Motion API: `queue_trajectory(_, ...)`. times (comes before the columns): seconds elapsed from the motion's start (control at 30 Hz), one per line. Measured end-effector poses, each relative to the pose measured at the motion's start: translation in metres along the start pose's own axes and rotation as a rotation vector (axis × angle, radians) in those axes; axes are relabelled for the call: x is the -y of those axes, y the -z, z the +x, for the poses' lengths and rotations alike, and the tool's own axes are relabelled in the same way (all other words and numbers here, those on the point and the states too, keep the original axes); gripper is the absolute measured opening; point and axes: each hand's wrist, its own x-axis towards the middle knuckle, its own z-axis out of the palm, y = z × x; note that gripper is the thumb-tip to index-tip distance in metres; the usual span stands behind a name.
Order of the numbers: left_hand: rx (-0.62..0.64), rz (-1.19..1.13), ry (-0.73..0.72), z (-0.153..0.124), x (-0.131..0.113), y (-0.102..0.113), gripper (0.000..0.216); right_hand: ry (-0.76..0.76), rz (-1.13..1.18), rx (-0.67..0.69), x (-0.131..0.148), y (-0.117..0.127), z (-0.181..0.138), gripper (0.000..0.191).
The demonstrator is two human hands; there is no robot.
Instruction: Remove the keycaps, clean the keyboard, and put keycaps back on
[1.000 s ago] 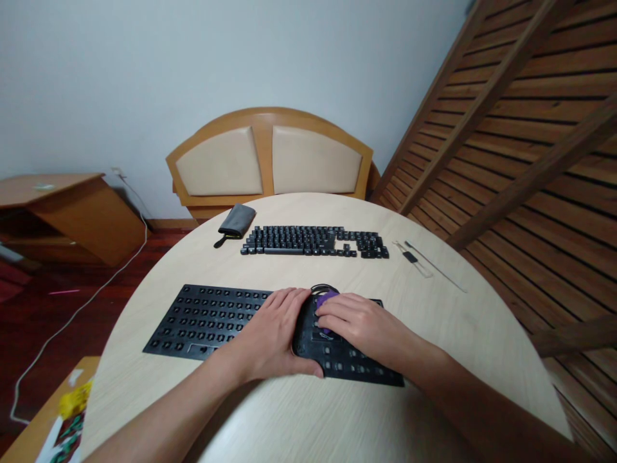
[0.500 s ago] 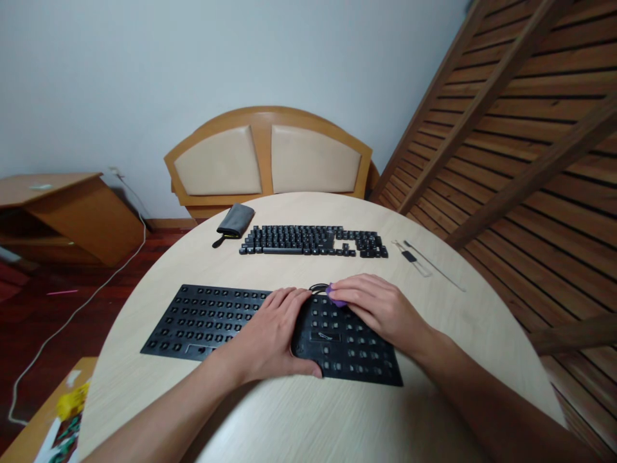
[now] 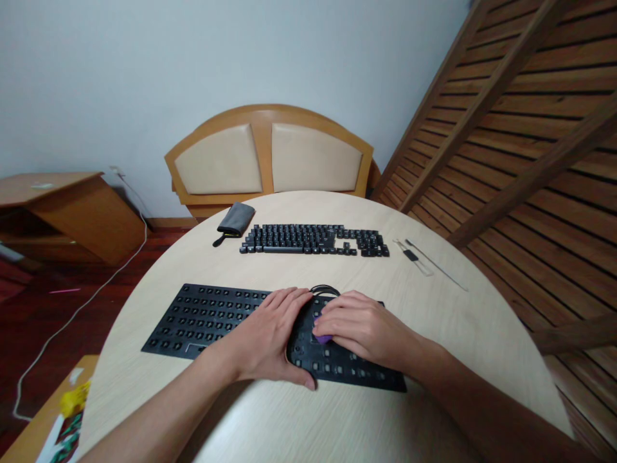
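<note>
Holding purple cloth (image 3: 322, 339) against right part of black keyboard base (image 3: 303, 344): right hand (image 3: 359, 321) curled, grip narrow round cloth. Left hand (image 3: 270, 334) laid across base's middle, grip wide, thumb at near edge. Base lies flat on bench (image 3: 337, 427), cable (image 3: 324, 287) behind it; keycaps (image 3: 284, 239) in rows beyond, grey pouch (image 3: 236, 220) near their left end.

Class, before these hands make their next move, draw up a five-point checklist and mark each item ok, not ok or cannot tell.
1. Left hand across the keyboard base: ok, fingers spread, thumb at near edge.
2. Right hand holding the purple piece: ok.
3. Loose keycaps apart from the base: ok, laid out beyond it.
4. Cable clear of the right hand: cannot tell; they appear very close.
5. Whole base visible for inspection: not ok, both hands cover parts.
</note>
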Motion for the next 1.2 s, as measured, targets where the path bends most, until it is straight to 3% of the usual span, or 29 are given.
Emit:
queue_trajectory(0.17,0.021,0.053,0.024,0.001,0.0,-0.001,0.111,-0.032,0.039,0.009,0.001,0.005,-0.004,0.021)
queue_trajectory(0.3,0.022,0.05,0.025,0.002,0.0,-0.001,0.112,0.032,0.023,-0.034,0.007,-0.001,-0.004,0.019)
queue_trajectory(0.43,0.003,0.017,0.011,0.001,0.001,-0.002,0.11,0.044,0.028,0.099,0.015,-0.004,-0.001,0.017)
queue_trajectory(0.87,0.002,-0.013,0.005,0.001,0.004,-0.003,0.115,-0.252,0.108,0.359,0.026,0.027,-0.014,0.019)
queue_trajectory(0.97,-0.003,-0.017,-0.001,0.001,0.005,-0.003,0.115,-0.225,0.143,0.279,0.021,0.025,-0.014,0.021)
queue_trajectory(1.2,-0.003,-0.003,0.003,0.001,0.003,-0.003,0.113,-0.113,0.029,-0.152,0.01,-0.003,-0.005,0.02)
